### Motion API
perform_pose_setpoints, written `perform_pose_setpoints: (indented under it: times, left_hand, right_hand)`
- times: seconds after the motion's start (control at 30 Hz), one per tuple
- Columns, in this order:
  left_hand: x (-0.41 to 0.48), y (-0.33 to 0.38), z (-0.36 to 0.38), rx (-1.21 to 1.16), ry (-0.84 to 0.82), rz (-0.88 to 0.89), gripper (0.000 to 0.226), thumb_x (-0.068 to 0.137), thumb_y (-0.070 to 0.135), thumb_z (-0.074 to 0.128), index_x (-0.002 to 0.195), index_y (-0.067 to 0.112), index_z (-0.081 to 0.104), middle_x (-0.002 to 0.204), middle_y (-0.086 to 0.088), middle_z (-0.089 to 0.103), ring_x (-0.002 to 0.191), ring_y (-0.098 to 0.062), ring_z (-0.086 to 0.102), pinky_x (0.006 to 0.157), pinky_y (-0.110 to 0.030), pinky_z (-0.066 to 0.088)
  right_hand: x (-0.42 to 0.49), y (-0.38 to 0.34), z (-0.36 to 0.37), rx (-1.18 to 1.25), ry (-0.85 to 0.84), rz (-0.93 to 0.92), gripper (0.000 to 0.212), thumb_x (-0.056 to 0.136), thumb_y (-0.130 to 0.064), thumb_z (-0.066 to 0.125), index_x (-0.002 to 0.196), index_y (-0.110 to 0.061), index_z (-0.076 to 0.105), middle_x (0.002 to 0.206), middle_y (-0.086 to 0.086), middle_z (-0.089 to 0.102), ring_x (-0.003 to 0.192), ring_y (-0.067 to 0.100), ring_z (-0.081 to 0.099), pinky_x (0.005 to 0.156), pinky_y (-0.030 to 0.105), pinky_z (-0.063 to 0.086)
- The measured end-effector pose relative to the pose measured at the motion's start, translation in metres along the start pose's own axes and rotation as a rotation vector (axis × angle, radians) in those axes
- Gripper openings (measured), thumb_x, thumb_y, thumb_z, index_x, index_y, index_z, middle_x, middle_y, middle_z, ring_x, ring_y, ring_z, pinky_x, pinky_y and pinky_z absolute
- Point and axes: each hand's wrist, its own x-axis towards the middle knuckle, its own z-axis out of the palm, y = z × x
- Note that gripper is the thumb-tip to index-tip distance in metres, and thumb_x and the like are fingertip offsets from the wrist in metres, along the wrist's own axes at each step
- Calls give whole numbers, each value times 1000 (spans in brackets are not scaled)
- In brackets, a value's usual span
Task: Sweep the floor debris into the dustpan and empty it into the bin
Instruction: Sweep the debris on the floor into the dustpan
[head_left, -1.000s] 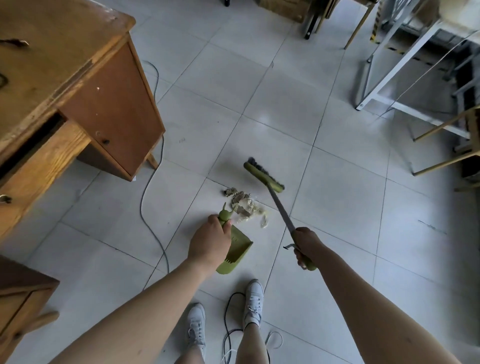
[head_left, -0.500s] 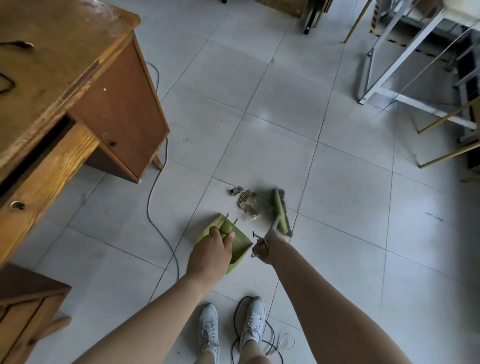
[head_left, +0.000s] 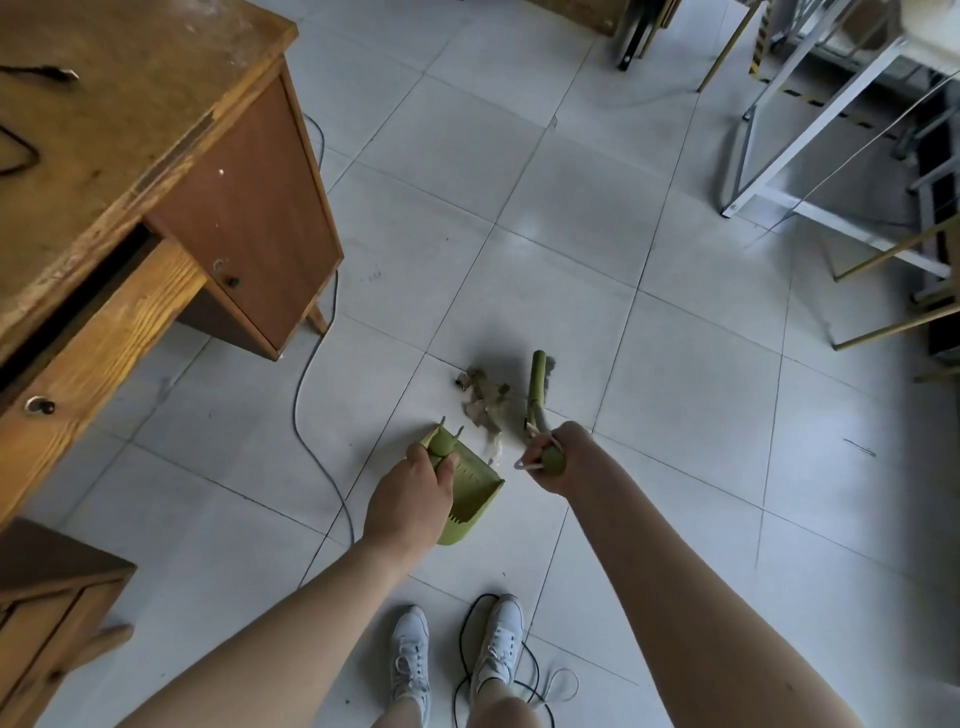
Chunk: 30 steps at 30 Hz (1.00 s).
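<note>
A small pile of brownish paper debris (head_left: 484, 402) lies on the grey tiled floor in front of my feet. My left hand (head_left: 410, 499) grips the handle of a green dustpan (head_left: 470, 493), which rests on the floor just below and left of the pile. My right hand (head_left: 558, 457) holds the end of a green hand brush (head_left: 537, 376). The brush head stands upright against the right side of the debris, its bristles facing right. No bin is in view.
A wooden desk (head_left: 156, 171) with a drawer fills the left side, and a grey cable (head_left: 311, 374) runs from under it across the floor. A black cord (head_left: 467, 644) loops around my white shoes (head_left: 457, 654). White and gold metal frames (head_left: 779, 197) stand at the far right.
My right hand pulled the brush in from the far right side toward the debris, turning its head upright. The pile shifted closer to the dustpan. The dustpan moved slightly forward.
</note>
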Motion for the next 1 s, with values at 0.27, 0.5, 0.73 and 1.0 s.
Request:
perform_pose_setpoints:
  times: [0.27,0.5,0.73,1.0]
  left_hand:
    - [6,7,-12,-62,30,-80,41,100,42,40,96,3,49,88,-18,68,79,-34,65,56,-33,42]
    - [7,7,-9,-39,52,-128,40,100,43,39,96,4,50,87,-17,69,78,-32,66,55,-30,39]
    - [1,13,-11,-110,44,-201,41,99,43,40,98,3,51,92,-18,67,86,-35,63,63,-34,41]
    - [-18,28,-9,-135,42,-217,39,99,42,41,93,5,49,88,-17,66,80,-34,63,61,-34,45]
  right_hand:
    - [15,-39,-22,-574,161,-71,32,98,-3,25,73,-1,46,39,8,42,20,15,39,34,24,40]
    - [67,-53,-32,-1083,180,-142,25,98,-20,25,99,-8,46,55,8,44,39,15,35,46,18,29]
    - [75,-35,-74,-1279,92,-174,29,99,-25,24,112,-27,50,65,8,46,41,15,37,42,15,29]
    - [58,-57,-104,-1259,63,-194,28,97,-24,33,113,-19,56,45,7,43,28,14,35,41,17,32]
